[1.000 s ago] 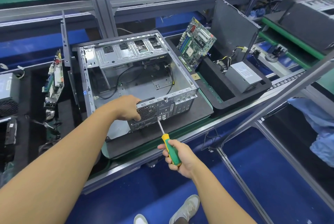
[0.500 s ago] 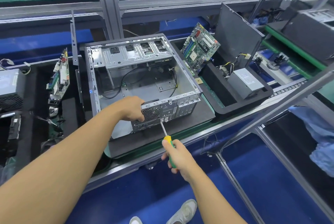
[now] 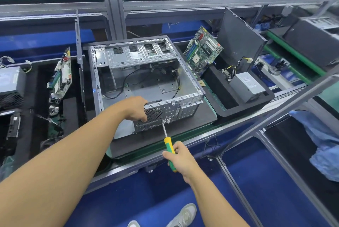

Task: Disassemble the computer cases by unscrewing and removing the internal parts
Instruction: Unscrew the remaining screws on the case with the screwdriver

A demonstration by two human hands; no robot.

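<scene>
An open grey computer case lies on its side on a dark mat, its interior nearly bare with loose black cables. My left hand grips the near rear panel beside the round fan grille. My right hand holds a green and yellow screwdriver; its shaft tip touches the rear panel just right of the grille.
A black tray to the right holds a green motherboard, a grey power supply and an upright side panel. More boards and a power supply sit left. Metal frame bars cross in front at right.
My right hand has shifted its grip on the screwdriver handle, showing more of the yellow top. The left hand stays on the rear panel. The view has shifted slightly.
</scene>
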